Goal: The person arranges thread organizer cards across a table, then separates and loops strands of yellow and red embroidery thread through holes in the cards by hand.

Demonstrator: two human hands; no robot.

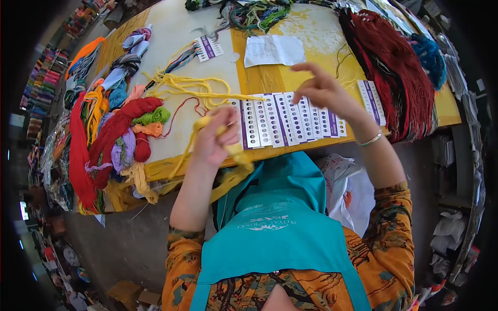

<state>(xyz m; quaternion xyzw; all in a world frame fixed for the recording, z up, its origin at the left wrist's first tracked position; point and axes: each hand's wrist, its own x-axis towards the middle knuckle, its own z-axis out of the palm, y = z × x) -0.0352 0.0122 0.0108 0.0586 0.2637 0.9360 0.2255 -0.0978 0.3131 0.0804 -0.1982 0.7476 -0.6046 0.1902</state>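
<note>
My left hand (215,136) is closed on yellow yarn (228,179), which hangs in a loose bundle below it at the table's front edge. More yellow strands (194,85) lie on the table and reach right to the row of cards. Above that row my right hand (324,90) is raised, its fingers apart and slightly curled, with nothing visible between them. The white and purple cards (282,122) lie overlapped, each with a column of holes. A thin red thread (179,111) curls left of my left hand.
Heaps of coloured yarn (124,116) cover the table's left side. Dark red skeins (397,67) lie at the right beside another punched card (371,101). A paper sheet (274,50) and a card with threads (208,47) lie farther back. A white bag (345,192) is below the front edge.
</note>
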